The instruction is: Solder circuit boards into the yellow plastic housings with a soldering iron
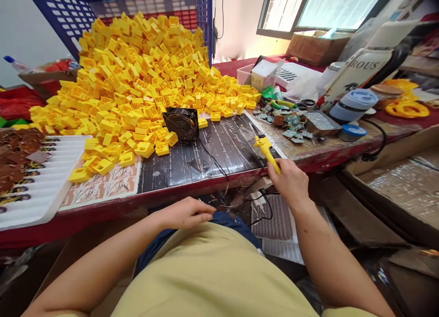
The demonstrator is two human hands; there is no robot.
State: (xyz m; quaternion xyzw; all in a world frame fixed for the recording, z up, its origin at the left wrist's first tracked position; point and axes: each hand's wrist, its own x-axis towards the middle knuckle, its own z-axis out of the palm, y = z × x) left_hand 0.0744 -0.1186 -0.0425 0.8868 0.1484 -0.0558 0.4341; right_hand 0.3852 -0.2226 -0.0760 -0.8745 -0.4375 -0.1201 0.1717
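My right hand [291, 182] is closed around the yellow handle of a soldering iron [265, 148] at the table's front edge. Its thin dark tip points away from me, over the black mat [226, 145]. Resting at my waist, my left hand [188, 212] is empty, its fingers stretched out to the right. A small black fan [181, 125] stands on the mat, its cord running down over the edge. Behind and left of the fan spreads a big heap of yellow plastic housings [147, 79].
A tipped blue basket [206, 29] stands behind the heap. Small circuit boards [293, 134] and a metal tin [322, 124] lie at right, near a blue-lidded jar [353, 104]. Brown parts with wires [20, 161] sit on white foam [65, 157] at left.
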